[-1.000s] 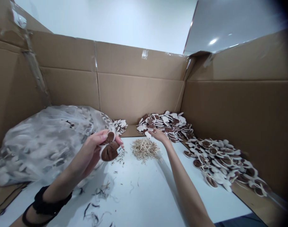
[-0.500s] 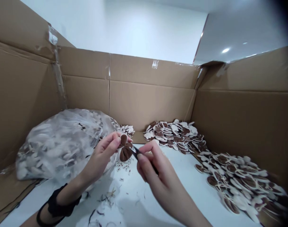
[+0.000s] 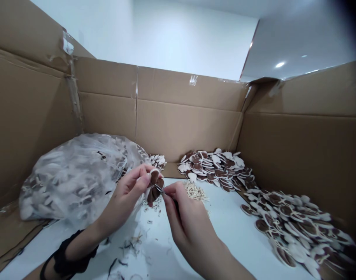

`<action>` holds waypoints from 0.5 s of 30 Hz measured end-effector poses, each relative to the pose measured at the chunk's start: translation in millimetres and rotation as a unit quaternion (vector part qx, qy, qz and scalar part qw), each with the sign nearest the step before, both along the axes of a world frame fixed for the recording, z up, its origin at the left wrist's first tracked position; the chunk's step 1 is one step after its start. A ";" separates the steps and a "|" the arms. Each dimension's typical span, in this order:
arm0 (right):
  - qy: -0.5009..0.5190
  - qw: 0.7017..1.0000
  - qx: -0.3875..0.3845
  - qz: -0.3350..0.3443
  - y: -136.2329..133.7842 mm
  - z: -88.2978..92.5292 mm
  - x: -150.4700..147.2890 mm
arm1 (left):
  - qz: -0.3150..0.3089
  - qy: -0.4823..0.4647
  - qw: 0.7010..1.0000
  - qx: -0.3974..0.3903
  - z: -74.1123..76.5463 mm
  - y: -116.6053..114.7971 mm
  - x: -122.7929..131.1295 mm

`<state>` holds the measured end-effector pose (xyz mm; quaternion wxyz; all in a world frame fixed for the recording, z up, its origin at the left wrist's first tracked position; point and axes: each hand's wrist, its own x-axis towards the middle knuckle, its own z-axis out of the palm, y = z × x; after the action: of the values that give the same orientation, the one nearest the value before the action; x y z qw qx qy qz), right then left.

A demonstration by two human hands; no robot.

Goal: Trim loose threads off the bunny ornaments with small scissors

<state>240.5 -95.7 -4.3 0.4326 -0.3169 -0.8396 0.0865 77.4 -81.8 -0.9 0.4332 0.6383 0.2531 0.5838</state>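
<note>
Between the fingertips of my left hand (image 3: 133, 189) is a small brown padded piece (image 3: 155, 193) with rounded lobes and a white edge, tilted in the air above the table. My right hand (image 3: 189, 219) closes round a slim dark tool whose metal tip (image 3: 158, 188) touches the front of the piece. Most of the tool is hidden by my fingers, so its exact kind does not show. Both hands are close together, and a black band (image 3: 74, 254) circles my left wrist.
A clear plastic bag (image 3: 78, 175) full of similar pieces bulges at left. Brown and white pieces lie in a back pile (image 3: 213, 167) and a right pile (image 3: 300, 225). Cream strips (image 3: 195, 190) and dark scraps (image 3: 132, 243) litter the white table. Cardboard walls (image 3: 189, 116) surround it.
My right hand has moved left and closer to my left hand, bringing the tool's tip further over the piece. The piece has turned, and cream strips behind my right hand now show.
</note>
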 end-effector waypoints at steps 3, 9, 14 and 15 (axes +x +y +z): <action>0.024 0.999 0.043 0.007 -0.2 -1.8 0.4 | 0.002 0.035 0.999 -0.004 0.6 -3.8 3.1; 0.084 0.996 0.018 0.026 -0.2 -5.0 -0.7 | 0.000 0.030 0.999 -0.028 -6.0 -3.5 13.5; 0.195 0.970 -0.088 0.118 0.6 -9.4 -5.5 | -0.015 0.018 0.999 -0.027 -6.9 -6.4 12.5; 0.218 0.961 -0.102 0.134 0.5 -11.1 -6.8 | -0.008 0.024 0.999 -0.030 -6.9 -7.9 11.8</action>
<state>233.7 -95.2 -15.5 0.5550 -0.2176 -0.7463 0.2960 89.2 -89.7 -7.7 0.4503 0.6411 0.2755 0.5571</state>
